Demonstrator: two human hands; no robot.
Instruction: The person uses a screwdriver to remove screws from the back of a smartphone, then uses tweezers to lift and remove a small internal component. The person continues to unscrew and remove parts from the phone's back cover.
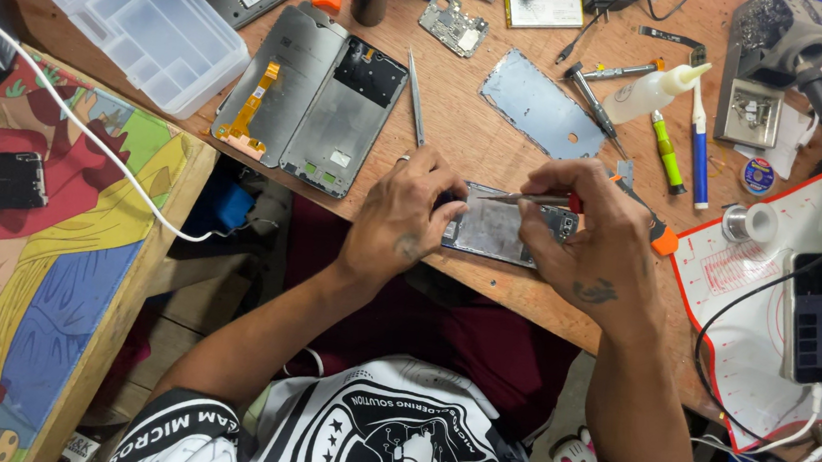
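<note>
Left hand [402,222] fingers pinch opened phone [497,226] on table [461,130]. Right hand [586,240] fingers pinch screwdriver [574,204], tip on phone

Bright even light, soft shadows, sharp, slight edge distortion.

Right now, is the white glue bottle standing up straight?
No, the white bottle lies on its side on the wooden table, beyond the hands.

A phone repair workshop: opened phone frames [313,101], screwdrivers [594,103] and a solder spool [748,223] litter the wooden counter [462,115].
</note>
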